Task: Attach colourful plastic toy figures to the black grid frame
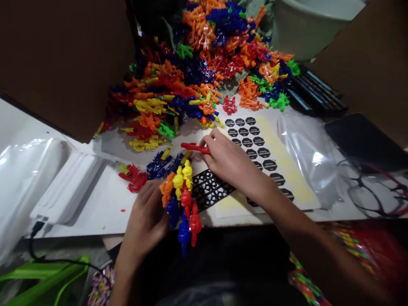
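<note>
My left hand is closed at the table's front edge, around a bunch of small plastic figures in yellow, red, blue and orange. The bunch hides part of its fingers. My right hand pinches a slim red plastic toy that points left. Below that hand lies a black lattice rack, partly covered by the hand and the figures. Dark blue toys with yellow parts lie just beyond my left hand, beside a red toy.
A large heap of wrapped colored toys fills the back. Right of my right hand lies a sheet of black octagonal stickers, then clear plastic bags and eyeglasses. A white power bank with a cable sits left. Cardboard overhangs the back left.
</note>
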